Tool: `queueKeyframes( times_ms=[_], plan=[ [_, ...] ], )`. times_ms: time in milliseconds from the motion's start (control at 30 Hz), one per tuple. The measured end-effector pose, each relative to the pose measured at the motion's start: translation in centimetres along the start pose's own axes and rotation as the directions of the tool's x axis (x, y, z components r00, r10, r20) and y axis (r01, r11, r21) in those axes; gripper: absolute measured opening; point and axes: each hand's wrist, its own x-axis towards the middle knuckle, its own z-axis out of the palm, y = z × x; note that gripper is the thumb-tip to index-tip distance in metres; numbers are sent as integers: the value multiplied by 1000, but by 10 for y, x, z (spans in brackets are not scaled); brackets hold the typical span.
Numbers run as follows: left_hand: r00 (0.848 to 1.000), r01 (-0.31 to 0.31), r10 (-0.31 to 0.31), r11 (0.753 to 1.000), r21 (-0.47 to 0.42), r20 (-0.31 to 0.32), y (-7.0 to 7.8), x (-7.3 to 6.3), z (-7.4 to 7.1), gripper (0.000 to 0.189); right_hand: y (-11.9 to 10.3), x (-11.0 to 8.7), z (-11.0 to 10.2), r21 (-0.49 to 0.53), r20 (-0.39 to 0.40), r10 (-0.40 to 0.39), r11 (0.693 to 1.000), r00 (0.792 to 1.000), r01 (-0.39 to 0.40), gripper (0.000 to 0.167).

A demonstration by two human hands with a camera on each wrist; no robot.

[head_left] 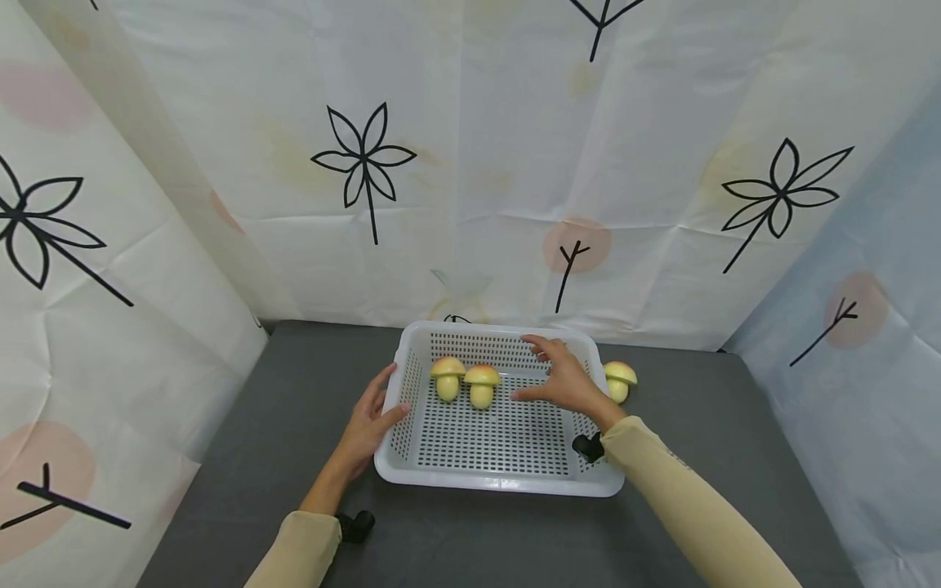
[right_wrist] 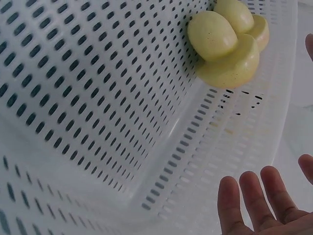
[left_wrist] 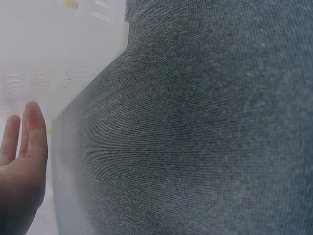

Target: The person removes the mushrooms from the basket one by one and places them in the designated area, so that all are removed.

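A white plastic basket (head_left: 507, 483) with slotted walls and floor stands on the dark table. Inside it are two toy mushrooms, one (head_left: 447, 377) to the left and one (head_left: 481, 385) beside it, with yellow stems and caps tinged orange. My left hand (head_left: 365, 429) is at the basket's left side, its thumb over the rim and its straight fingers along the outside. Over the right part of the basket, my right hand (head_left: 564, 380) has its fingers spread and holds nothing. A third toy mushroom (head_left: 620, 374) lies outside the basket's right wall, beyond my right wrist.
The grey tabletop (head_left: 706, 457) extends on both sides of the basket. White cloth walls (head_left: 470, 163) printed with black leaf drawings stand behind and at both sides. A small black wrist camera (head_left: 356, 527) is on the left wrist, another (head_left: 586, 447) on the right.
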Motion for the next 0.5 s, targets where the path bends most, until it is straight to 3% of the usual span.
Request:
queueKeyframes(
  times_ms=[500],
  plan=[
    [1000, -7, 7, 1000, 11, -1, -4, 2, -1, 76, -5, 9, 19, 65, 4, 25, 998, 1000, -25, 94]
  ],
)
